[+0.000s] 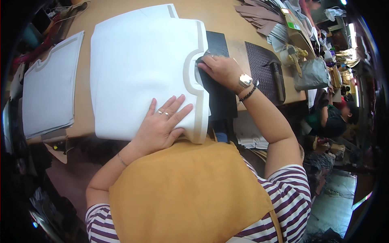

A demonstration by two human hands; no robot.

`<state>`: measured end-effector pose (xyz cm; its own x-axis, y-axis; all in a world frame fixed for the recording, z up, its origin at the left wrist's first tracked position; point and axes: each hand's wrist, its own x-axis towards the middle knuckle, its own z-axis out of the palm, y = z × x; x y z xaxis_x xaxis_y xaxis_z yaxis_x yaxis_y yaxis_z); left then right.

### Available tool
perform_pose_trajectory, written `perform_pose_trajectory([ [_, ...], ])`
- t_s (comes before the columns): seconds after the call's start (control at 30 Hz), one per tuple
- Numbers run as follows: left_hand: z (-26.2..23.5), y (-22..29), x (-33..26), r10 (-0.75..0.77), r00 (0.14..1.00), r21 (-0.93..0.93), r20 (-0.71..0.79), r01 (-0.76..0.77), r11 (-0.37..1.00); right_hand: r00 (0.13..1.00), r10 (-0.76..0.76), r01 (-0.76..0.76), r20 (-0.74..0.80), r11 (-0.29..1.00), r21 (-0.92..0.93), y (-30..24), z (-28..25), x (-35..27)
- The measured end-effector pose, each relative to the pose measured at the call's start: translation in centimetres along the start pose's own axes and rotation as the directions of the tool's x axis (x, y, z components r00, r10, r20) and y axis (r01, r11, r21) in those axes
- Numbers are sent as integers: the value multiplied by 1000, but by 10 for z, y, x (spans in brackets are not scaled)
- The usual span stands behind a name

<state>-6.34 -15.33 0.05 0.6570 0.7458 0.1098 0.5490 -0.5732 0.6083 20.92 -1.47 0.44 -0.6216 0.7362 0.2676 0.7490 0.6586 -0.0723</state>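
Note:
A large white sheet panel point(137, 73) lies on the table in front of me, with a beige strip along its right edge that curves around a notch. My left hand point(162, 123) rests flat near its lower right corner, fingers spread, with rings on it. At the notch, my right hand point(220, 71) is closed in a pinch around a small dark tool point(199, 60); its kind is mostly hidden by the fingers. Beneath the panel's right edge is a black sheet point(221, 95).
A stack of similar white panels point(52, 89) lies to the left. On the right are a hammer point(277, 81) on a dark woven-textured mat point(259, 60), a brush point(295, 60) and a grey bag-covered block point(312, 75). Brown strips point(259, 16) lie at the back. Another person point(334, 117) is at far right.

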Motion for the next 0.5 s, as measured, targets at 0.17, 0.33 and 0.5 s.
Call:
perform_pose_trajectory([
  [0.17,-31,-14,2,-98,987,253,-128,128,959,945,313,-288,-97,935,209,26,-15,-24],
  [0.33,-77,-93,2,-517,663,290,-542,725,625,698,624,-581,-352,780,233,112,-5,-90],
  [0.5,-129,-106,2,-771,606,-263,-194,725,636,544,745,-711,-385,654,260,141,12,-127],
])
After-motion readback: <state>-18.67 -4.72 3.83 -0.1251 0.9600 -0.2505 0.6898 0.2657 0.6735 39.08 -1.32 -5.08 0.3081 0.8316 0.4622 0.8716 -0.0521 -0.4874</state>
